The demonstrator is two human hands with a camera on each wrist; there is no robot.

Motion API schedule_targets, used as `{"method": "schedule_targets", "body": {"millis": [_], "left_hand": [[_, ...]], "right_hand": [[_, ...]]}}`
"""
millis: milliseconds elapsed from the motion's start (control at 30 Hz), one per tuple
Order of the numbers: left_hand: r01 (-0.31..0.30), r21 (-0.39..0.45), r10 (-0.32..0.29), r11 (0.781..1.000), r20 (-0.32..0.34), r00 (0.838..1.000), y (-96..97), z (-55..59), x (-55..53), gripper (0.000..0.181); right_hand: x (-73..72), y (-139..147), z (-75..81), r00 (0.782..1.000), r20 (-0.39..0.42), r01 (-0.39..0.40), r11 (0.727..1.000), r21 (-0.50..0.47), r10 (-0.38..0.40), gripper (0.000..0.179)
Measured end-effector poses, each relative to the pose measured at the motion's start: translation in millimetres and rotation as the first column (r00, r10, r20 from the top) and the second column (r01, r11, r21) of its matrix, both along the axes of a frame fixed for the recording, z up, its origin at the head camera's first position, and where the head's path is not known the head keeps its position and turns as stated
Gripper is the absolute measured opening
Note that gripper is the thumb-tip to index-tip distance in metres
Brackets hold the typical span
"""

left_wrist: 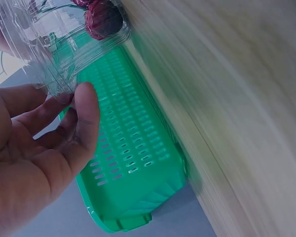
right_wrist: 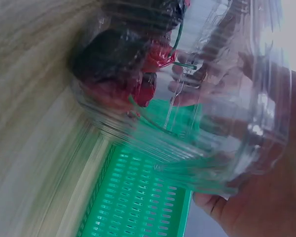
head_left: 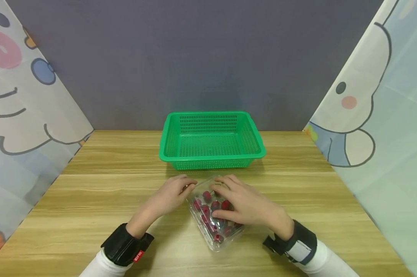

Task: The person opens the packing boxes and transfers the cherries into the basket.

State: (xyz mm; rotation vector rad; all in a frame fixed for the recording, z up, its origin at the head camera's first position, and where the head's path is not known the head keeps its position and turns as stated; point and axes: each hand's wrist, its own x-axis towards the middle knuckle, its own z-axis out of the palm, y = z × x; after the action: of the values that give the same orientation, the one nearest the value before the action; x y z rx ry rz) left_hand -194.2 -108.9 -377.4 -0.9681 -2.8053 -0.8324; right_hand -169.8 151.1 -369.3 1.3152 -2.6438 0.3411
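Observation:
A clear plastic clamshell box (head_left: 212, 234) of dark red cherries lies at an angle on the wooden table, its lid over the fruit. In the left wrist view a dark red cherry (left_wrist: 103, 19) shows through the plastic; green stems show in the right wrist view beside another cherry (right_wrist: 108, 69). My left hand (head_left: 174, 192) is at the box's far left corner, thumb and finger pinching the plastic rim. Across the lid's right side lies my right hand (head_left: 243, 200), fingers spread and slightly bent, covering some of the cherries. Part of it shows through the plastic in the right wrist view.
A green perforated basket (head_left: 212, 158) stands just behind the box, with nothing in it. Behind it rises a dark grey panel (head_left: 201, 57). Panels printed with cartoon figures flank the wooden table (head_left: 101, 184) on both sides.

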Motion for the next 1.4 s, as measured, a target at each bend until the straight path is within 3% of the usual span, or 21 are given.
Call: {"method": "schedule_targets", "body": {"millis": [233,400,633,867,1133,1267,1400], "left_hand": [[0.014,0.025,-0.014,1.0,-0.007,1.0,4.7,-1.9,-3.7,0.02],[-0.01,0.06,0.011,0.998,-0.026,1.0,8.8,-3.9,-4.4,0.018],[-0.032,0.107,0.036,0.994,-0.037,0.999,8.8,-4.9,-3.1,0.016],[0.031,0.114,-0.043,0.993,0.103,0.994,0.6,-2.6,-2.1,0.028],[0.088,0.122,-0.124,0.989,0.331,0.936,-10.6,5.8,-0.3,0.072],[0.105,0.136,-0.149,0.985,0.364,0.92,-11.6,5.8,-0.1,0.079],[0.103,0.136,-0.145,0.985,0.349,0.926,-11.1,4.3,0.9,0.08]], "right_hand": [[0.4,-2.3,1.0,0.998,0.034,0.055,0.998,0.016,-0.055,0.082],[1.4,-3.7,0.3,0.995,0.048,0.09,0.995,0.031,-0.091,0.091],[1.3,-5.5,-0.3,0.996,0.09,0.015,0.998,0.053,-0.019,0.088],[1.3,-4.7,1.1,0.998,0.069,-0.01,0.999,0.031,0.008,0.073],[8.7,-8.7,8.2,1.0,0.023,0.016,0.995,0.101,-0.018,0.058],[15.3,-13.1,8.2,0.997,0.017,0.07,0.985,0.158,-0.073,0.061],[24.6,-18.9,7.9,0.987,0.061,0.135,0.969,0.207,-0.15,0.078]]}}
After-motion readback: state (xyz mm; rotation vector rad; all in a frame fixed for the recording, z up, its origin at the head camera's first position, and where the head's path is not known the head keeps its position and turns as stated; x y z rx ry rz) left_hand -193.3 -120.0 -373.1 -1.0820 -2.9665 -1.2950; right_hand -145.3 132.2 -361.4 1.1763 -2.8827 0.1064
